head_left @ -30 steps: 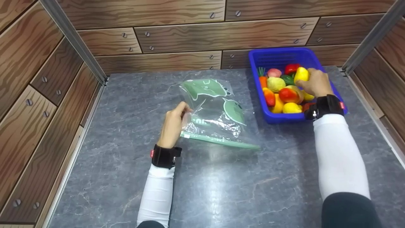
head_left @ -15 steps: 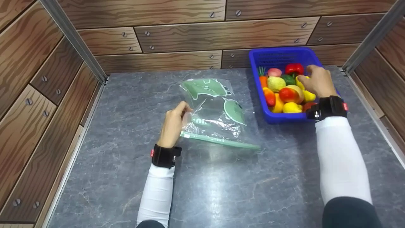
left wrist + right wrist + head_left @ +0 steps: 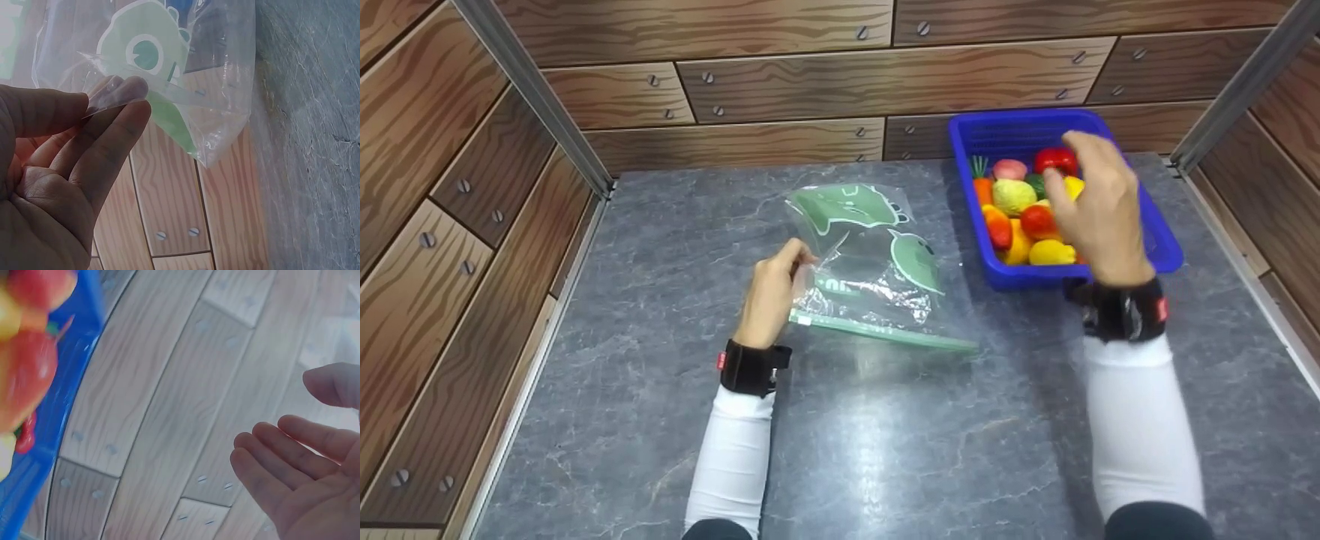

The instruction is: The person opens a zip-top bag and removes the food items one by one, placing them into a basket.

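Observation:
My left hand [image 3: 769, 292] pinches the left edge of a clear zip bag [image 3: 877, 259] between thumb and fingers. Green cartoon prints mark the bag, and its green zip strip lies along the near edge; the left wrist view shows the film [image 3: 112, 98] between the fingertips. Above the right side of a blue basket [image 3: 1006, 281] hangs my right hand [image 3: 1102, 210], thumb and fingers apart, with nothing in it. Toy fruit and vegetables fill the basket: a carrot [image 3: 982, 187], a red pepper [image 3: 1056, 160], a lemon [image 3: 1051, 253] and several more. My right hand hides part of them.
The grey marbled tabletop [image 3: 930, 442] carries both bag and basket. Wood-patterned panels [image 3: 780, 90] enclose it at the back and on both sides, with metal posts [image 3: 536, 97] at the corners.
My right hand has let go of a yellow toy fruit or vegetable, which now lies in the basket. It has risen and drawn back towards me. The left hand keeps its pinch on the bag.

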A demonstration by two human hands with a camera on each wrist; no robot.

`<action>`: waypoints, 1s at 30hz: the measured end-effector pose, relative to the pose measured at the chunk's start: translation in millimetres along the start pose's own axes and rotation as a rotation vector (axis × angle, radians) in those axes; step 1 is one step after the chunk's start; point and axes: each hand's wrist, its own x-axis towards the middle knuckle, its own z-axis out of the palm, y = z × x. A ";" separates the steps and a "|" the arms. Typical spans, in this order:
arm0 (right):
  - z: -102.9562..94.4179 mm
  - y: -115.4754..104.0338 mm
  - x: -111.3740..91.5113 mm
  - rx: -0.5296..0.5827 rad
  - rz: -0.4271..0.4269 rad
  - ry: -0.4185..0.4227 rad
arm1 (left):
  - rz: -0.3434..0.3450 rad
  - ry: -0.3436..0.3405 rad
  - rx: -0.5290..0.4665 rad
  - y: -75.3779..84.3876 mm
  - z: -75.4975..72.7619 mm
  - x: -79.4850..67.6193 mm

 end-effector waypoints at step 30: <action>49.5 -45.6 -93.9 0.163 -0.024 -0.064 | 0.013 0.003 0.047 -26.0 18.0 0.9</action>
